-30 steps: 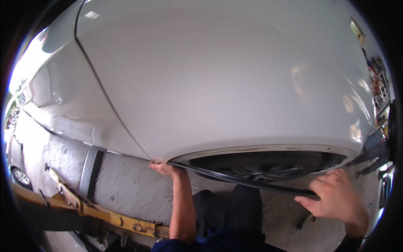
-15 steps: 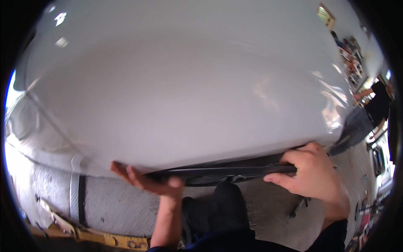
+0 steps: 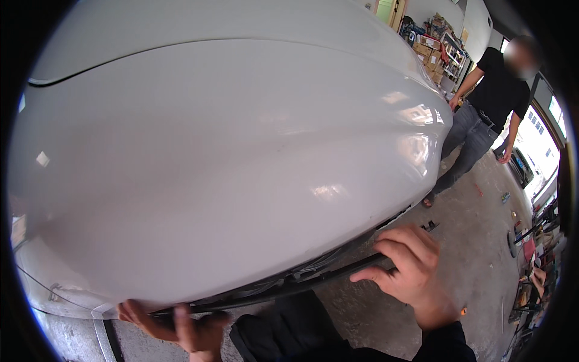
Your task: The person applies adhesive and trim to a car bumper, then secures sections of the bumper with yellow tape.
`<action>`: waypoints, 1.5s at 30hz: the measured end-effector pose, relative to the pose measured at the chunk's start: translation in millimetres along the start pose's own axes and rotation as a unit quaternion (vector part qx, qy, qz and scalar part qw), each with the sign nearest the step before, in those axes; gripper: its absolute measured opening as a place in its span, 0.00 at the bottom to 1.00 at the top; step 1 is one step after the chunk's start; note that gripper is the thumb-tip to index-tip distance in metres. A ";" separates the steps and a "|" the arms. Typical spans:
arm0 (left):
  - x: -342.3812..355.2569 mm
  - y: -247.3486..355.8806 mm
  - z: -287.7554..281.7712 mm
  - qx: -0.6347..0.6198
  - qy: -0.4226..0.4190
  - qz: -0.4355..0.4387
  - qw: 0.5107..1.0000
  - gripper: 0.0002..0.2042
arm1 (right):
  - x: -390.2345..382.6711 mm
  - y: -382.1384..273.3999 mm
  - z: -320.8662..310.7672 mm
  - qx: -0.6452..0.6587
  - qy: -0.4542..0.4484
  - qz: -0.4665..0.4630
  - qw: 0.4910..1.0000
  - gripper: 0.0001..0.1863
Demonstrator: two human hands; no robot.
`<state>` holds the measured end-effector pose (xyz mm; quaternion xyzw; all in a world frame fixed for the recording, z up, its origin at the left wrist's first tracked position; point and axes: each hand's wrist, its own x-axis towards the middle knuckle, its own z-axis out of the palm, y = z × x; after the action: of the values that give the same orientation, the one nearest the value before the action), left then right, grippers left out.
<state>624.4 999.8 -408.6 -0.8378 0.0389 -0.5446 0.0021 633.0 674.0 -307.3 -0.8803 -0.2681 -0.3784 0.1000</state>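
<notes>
A large white car body panel (image 3: pixel 199 157), smooth and glossy, fills most of the view. Along its lower edge runs a long black trim strip (image 3: pixel 338 274), with a dark gap showing between the strip and the panel at the right. My right hand (image 3: pixel 407 265) pinches the strip near its right end, thumb below and fingers above, holding it away from the panel. At the strip's left end, my left hand (image 3: pixel 175 326) has its fingers stretched along the panel's lower edge and its thumb raised apart from them. This hand is somewhat blurred and touches the strip.
A person (image 3: pixel 497 90) in a black top and grey trousers stands beyond the panel's right end. Cardboard boxes (image 3: pixel 428 51) and shelving are behind. Clutter (image 3: pixel 537 271) lies at the far right on the concrete floor (image 3: pixel 476 241). My dark-trousered leg (image 3: pixel 289 326) is below the strip.
The view has swung, bringing the person at the right into full sight. My right hand has drawn the strip's right end farther from the panel. My left hand stays by its left end.
</notes>
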 end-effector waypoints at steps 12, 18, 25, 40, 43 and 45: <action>17.4 32.9 -4.9 -0.137 0.046 0.064 0.987 0.20 | -8.5 -9.5 23.3 -0.025 0.072 0.011 0.997 0.16; 16.6 36.2 10.4 -0.169 0.093 0.106 0.976 0.22 | -15.3 -5.4 22.6 0.013 0.036 0.038 0.999 0.12; 31.0 30.6 51.6 -0.177 0.223 0.109 0.952 0.31 | -0.4 0.1 22.0 0.024 0.013 0.092 0.995 0.15; 77.8 64.8 49.2 -0.013 -0.046 -0.027 0.999 0.60 | -9.0 23.6 62.1 0.180 0.190 0.010 0.965 0.26; 84.2 69.8 54.4 -0.048 -0.035 -0.028 0.998 0.59 | 22.4 -3.0 85.5 0.346 0.124 0.128 0.921 0.20; 82.5 68.7 61.9 -0.019 0.010 -0.036 0.999 0.58 | 32.1 -7.4 92.3 0.320 0.061 0.206 0.923 0.18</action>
<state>709.9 923.3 -361.7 -0.8330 0.0195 -0.5519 -0.0336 703.8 727.9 -348.4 -0.8125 -0.1807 -0.2963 0.4685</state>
